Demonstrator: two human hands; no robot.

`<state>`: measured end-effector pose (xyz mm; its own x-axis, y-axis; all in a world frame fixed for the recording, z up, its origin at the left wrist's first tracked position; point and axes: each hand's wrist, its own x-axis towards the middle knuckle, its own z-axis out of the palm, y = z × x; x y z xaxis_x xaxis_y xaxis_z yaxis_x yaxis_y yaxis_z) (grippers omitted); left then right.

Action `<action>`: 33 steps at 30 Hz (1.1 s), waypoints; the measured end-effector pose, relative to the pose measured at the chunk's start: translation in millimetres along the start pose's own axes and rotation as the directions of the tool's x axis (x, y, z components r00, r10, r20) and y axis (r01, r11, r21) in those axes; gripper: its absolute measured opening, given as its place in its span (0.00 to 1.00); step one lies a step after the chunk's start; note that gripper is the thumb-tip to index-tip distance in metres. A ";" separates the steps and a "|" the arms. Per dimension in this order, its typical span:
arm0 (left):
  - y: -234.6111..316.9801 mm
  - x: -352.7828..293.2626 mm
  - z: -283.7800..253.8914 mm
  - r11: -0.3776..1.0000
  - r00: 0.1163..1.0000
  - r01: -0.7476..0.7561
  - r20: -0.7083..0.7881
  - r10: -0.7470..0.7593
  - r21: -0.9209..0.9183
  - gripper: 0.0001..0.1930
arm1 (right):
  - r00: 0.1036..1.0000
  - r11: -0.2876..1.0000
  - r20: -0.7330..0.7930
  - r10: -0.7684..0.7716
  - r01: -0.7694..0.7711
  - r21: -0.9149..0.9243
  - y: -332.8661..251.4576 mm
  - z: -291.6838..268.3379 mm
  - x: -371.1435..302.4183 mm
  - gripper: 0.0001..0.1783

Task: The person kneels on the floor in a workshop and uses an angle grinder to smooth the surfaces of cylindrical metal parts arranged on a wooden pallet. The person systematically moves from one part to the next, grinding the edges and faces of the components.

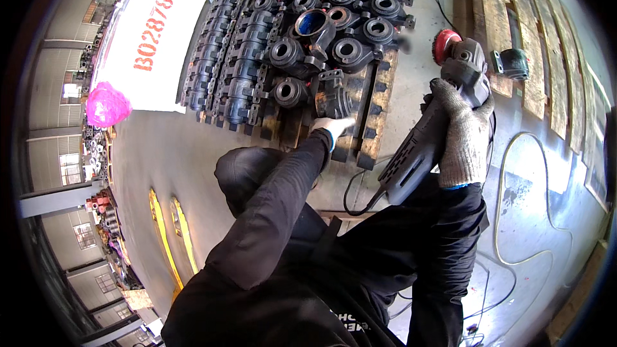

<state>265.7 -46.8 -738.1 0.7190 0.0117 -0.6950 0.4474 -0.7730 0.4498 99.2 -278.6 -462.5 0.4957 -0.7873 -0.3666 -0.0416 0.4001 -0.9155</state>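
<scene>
My right hand (466, 132), in a grey knit glove, is wrapped round an angle grinder (418, 151). The grinder's head points away from me and carries a round red brush-like disc (445, 46). My left hand (334, 128), in a white glove, is closed on the near end of a black cast housing (333, 97), with some fingers hidden behind it. This housing sits at the near edge of a wooden pallet (376, 112). Just left of it lies another black casting (289, 92) with a round bore. Beyond stands one with a blue-lined opening (311, 24).
Rows of black castings (247, 67) crowd the pallet. A white sheet-covered box (154, 38) with a pink bundle (108, 104) stands at left. Wooden pallets (524, 32) lie at right, with a black part (514, 64) beside them. A hose (498, 199) and the grinder's cord (350, 202) trail across the floor near yellow forks (166, 244).
</scene>
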 end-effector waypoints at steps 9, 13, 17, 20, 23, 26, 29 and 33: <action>10.3 -25.2 -14.4 0.985 0.994 -0.091 -0.042 0.099 0.147 0.38 | 0.998 0.998 -0.036 -0.060 0.061 0.026 14.1 -8.7 19.7 0.49; 34.2 -33.9 -63.8 0.974 0.914 -0.188 0.387 0.125 0.129 0.17 | 0.997 0.995 -0.047 -0.065 0.068 0.067 8.0 -10.0 20.3 0.49; 35.0 -51.7 -77.5 0.993 0.873 0.117 0.474 -0.113 0.022 0.13 | 0.991 0.994 -0.094 -0.099 0.102 0.032 11.6 -13.2 26.2 0.48; 15.2 -36.2 -81.1 0.991 0.878 0.125 0.469 -0.094 -0.036 0.15 | 0.997 0.998 -0.074 -0.037 0.041 0.047 2.7 -14.1 18.9 0.51; 22.4 -37.4 -88.4 0.978 0.847 0.204 0.507 -0.162 -0.029 0.18 | 0.996 0.997 -0.089 -0.006 0.013 0.081 -2.6 -19.5 16.6 0.52; 2.7 -20.2 -93.8 0.836 0.770 -0.548 0.413 0.487 0.034 0.18 | 0.995 0.998 -0.099 0.006 0.000 0.062 -4.9 -17.6 12.3 0.53; 3.6 -21.7 -96.2 0.678 0.654 -0.725 0.428 0.623 0.121 0.24 | 0.995 0.997 -0.102 -0.021 0.027 0.066 -1.3 -18.4 15.4 0.51; 23.1 -29.7 -86.5 0.996 0.870 0.051 0.493 -0.012 -0.067 0.33 | 0.999 0.997 -0.048 0.017 -0.014 0.075 -6.4 -15.5 8.2 0.50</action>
<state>300.7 -10.1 -658.6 0.3583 -0.2932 -0.8864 0.5185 -0.7271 0.4501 90.1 -294.9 -462.2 0.4529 -0.8017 -0.3901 0.0165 0.4450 -0.8954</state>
